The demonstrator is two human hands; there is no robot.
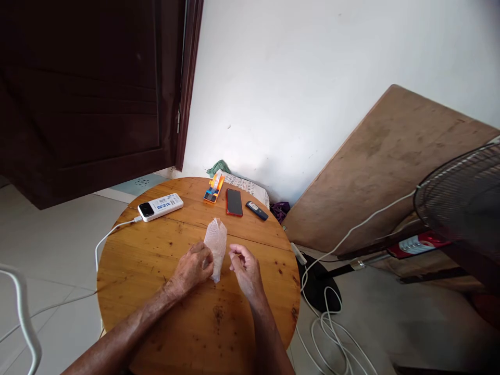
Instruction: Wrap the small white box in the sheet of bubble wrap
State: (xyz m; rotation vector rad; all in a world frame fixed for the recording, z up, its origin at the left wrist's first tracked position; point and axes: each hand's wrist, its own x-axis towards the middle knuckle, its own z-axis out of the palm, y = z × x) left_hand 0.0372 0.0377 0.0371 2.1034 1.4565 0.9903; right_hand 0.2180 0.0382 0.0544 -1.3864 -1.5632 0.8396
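A white, textured, translucent wrapper (215, 245) stands out above the middle of the round wooden table (156, 255). My left hand (197, 262) has its fingers curled against the wrapper's left side and pinches its edge. Just right of the wrapper, my right hand (244, 265) is raised with its fingers bent and thumb near the fingertips. A small gap separates it from the wrapper. Whether anything tiny lies between the right fingertips is too small to make out.
Toward the table's back lie a white power bank (161, 207) with a cable, an orange packet (214, 188), a red-edged phone (234, 202) and a dark remote-like device (257, 210). A fan (461, 192) and coiled white cables stand at the right.
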